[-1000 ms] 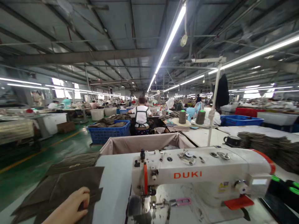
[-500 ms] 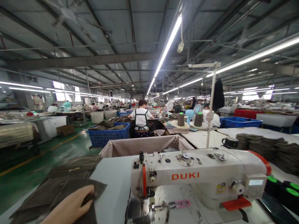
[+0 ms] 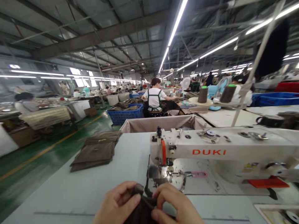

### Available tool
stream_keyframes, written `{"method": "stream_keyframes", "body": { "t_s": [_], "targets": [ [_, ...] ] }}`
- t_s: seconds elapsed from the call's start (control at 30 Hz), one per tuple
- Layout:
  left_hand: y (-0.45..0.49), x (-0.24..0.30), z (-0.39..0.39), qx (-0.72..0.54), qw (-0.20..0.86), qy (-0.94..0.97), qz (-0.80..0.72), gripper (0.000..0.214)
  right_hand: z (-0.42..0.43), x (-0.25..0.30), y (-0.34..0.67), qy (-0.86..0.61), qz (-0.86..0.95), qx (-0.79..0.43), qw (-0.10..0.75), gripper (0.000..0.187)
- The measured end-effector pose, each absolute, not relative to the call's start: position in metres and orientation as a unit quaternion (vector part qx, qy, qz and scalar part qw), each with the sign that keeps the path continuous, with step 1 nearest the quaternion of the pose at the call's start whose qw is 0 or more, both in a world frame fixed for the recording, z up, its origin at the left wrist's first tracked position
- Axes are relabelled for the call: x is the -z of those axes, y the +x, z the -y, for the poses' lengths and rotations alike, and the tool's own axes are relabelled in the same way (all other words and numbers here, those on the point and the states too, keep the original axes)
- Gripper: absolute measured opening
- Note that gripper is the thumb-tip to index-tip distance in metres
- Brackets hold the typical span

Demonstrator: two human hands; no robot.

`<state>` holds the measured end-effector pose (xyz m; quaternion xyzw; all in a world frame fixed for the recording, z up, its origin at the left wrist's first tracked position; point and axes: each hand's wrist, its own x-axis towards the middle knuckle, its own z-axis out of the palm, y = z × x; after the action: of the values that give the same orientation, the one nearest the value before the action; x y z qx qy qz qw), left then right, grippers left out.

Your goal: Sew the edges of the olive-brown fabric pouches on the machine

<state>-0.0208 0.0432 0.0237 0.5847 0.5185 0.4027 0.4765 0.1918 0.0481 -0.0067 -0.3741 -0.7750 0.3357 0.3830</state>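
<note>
My left hand (image 3: 121,202) and my right hand (image 3: 174,203) are close together at the table's front edge, both closed on one dark brown fabric piece (image 3: 142,211). Its upper edge is pinched between thumbs and fingers; its lower part runs out of view. Just beyond the hands is the needle area of a white sewing machine (image 3: 182,140) marked DUKI. Pink-handled thread snips (image 3: 198,174) lie on the machine bed. To the left, a stack of dark brown fabric pieces (image 3: 95,151) rests on the pale tabletop (image 3: 58,186).
Behind the machine stands a cloth-lined bin (image 3: 161,124). Farther back are a blue crate (image 3: 126,115) of fabric and a seated person (image 3: 155,96) in a white shirt. Thread cones (image 3: 202,95) and a thread stand pole (image 3: 254,68) rise at the right, near a black mug (image 3: 269,120).
My left hand has left the stack and come to the middle with a fabric piece. My right hand has come into view, gripping the same piece. The view has shifted left and down.
</note>
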Motion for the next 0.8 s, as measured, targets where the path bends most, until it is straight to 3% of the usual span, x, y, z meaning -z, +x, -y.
{"method": "stream_keyframes", "body": {
  "t_s": [0.17,0.43,0.8],
  "targets": [
    [-0.010,-0.026,-0.036,-0.411,0.538,0.536,-0.504,0.032,-0.028,-0.012,0.200,-0.467,0.704,-0.395,0.361,0.014],
    [-0.005,-0.024,-0.025,-0.444,0.584,0.474,-0.487,0.028,-0.027,-0.021,0.209,-0.480,0.715,-0.408,0.302,0.014],
    [0.002,-0.023,-0.017,-0.466,0.578,0.457,-0.491,0.027,-0.023,-0.032,0.215,-0.522,0.707,-0.331,0.344,0.014]
  ]
}}
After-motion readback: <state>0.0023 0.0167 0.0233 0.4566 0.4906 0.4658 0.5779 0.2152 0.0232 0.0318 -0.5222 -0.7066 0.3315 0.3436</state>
